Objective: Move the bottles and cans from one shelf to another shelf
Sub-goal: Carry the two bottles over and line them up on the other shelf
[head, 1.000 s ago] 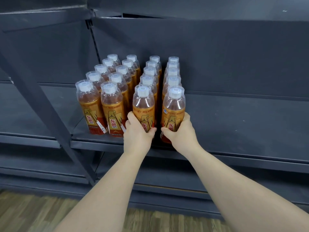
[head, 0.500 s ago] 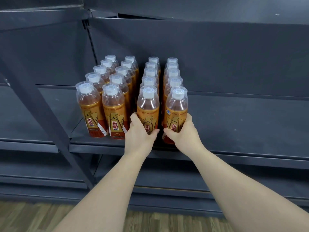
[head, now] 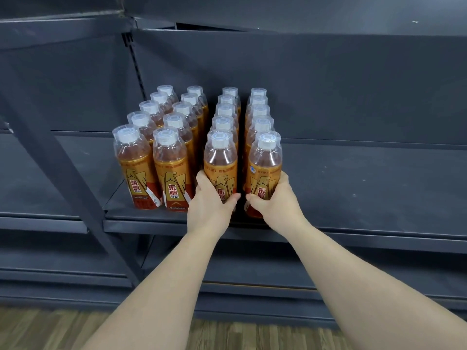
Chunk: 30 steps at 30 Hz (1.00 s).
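Several amber drink bottles with white caps and gold-red labels stand in four rows on a dark grey shelf (head: 366, 188). My left hand (head: 211, 205) is wrapped around the lower part of the front bottle of the third row (head: 220, 160). My right hand (head: 276, 202) grips the front bottle of the fourth row (head: 265, 162) the same way. Both bottles stand upright at the shelf's front edge. The two left rows, fronted by a bottle (head: 132, 162) and its neighbour (head: 171, 168), stand untouched beside my left hand.
A slanted grey upright (head: 63, 173) crosses the shelving on the left. The shelf stretches bare to the right of the bottles. Another shelf board (head: 278, 13) hangs above, lower shelves (head: 328, 274) sit below, and wood-look floor (head: 50, 329) runs along the bottom.
Both hands stay on the two front bottles; the two bottles and hands have shifted slightly forward and right in view, and the view has drifted a little downward.
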### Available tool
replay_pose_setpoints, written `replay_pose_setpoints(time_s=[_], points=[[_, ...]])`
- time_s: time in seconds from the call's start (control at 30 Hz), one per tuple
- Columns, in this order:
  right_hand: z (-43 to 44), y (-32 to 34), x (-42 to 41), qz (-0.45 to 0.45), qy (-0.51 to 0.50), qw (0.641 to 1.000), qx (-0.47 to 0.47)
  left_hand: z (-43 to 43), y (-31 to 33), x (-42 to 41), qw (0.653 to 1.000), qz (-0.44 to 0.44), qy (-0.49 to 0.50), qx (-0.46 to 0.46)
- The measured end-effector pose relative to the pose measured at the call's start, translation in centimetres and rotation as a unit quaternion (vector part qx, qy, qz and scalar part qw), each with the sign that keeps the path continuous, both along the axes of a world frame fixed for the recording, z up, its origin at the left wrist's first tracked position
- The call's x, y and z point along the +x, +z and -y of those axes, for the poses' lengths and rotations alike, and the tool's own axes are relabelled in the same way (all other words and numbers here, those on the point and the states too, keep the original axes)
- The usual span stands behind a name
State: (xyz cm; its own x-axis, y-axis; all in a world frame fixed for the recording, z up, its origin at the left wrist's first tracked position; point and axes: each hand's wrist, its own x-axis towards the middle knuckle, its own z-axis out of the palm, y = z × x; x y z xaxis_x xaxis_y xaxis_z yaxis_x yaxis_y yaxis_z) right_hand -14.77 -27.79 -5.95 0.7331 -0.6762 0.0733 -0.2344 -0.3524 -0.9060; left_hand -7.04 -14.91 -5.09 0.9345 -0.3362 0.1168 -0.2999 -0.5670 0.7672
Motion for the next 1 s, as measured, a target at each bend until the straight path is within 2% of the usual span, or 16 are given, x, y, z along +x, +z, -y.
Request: replay_pose_setpoints(time_s=[0.17, 0.37, 0.63, 0.77, 0.83, 1.0], points=[[0.0, 0.3, 0.0, -0.011, 0.001, 1.000, 0.006, 0.2, 0.0, 0.0, 1.000, 0.004, 0.002, 0.011], [-0.2, 0.1, -0.2, -0.030, -0.004, 0.999, 0.037, -0.6, 0.0, 0.3, 0.998, -0.036, -0.030, -0.031], [-1.3, 0.6, -2.3, -0.043, -0.003, 0.999, 0.024, -3.2, -0.7, -1.3, 0.999, -0.020, -0.039, -0.031], [-2.3, 0.9, -3.8, -0.077, 0.008, 0.997, -0.020, -4.3, -0.8, -2.3, 0.997, 0.045, -0.028, 0.063], [-2.4, 1.0, -4.5, -0.100, 0.005, 0.993, -0.059, -4.4, -0.5, -3.0, 0.994, 0.077, -0.029, 0.078], [-1.9, 1.7, -6.5, -0.158, 0.000, 0.978, -0.135, -3.6, 0.1, -5.5, 0.969, 0.196, -0.111, 0.102]])
